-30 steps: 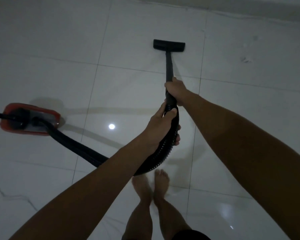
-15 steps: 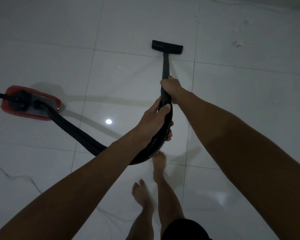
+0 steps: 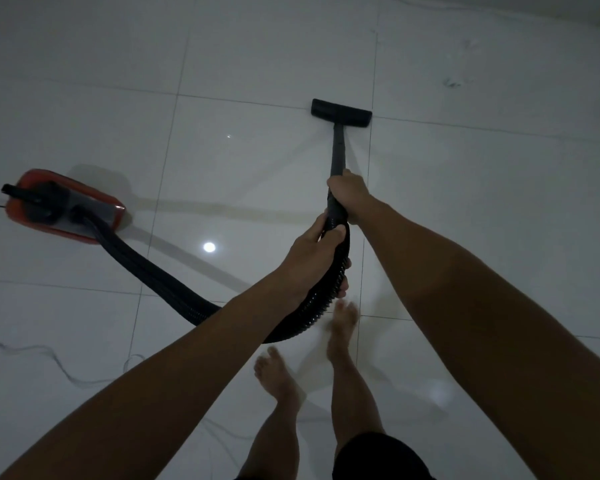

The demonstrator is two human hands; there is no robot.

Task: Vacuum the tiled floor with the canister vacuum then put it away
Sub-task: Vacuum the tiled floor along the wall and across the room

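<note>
A red canister vacuum (image 3: 63, 206) sits on the glossy white tiled floor (image 3: 257, 57) at the left. Its black ribbed hose (image 3: 146, 271) runs right and curves up to the black wand (image 3: 337, 150). The wand ends in a flat black floor nozzle (image 3: 341, 112) resting on a grout line ahead of me. My right hand (image 3: 349, 192) grips the wand at its lower end. Just below it, my left hand (image 3: 312, 258) holds the hose where it joins the wand.
My bare feet (image 3: 340, 327) stand on the tiles below the hose. A thin power cord (image 3: 49, 358) trails over the floor at lower left. Dark specks of dirt (image 3: 451, 83) lie at far right. A wall base runs along the top right corner.
I have stepped forward, one foot ahead of the other. The nozzle and the canister sit lower in view than before. Both hands keep their hold.
</note>
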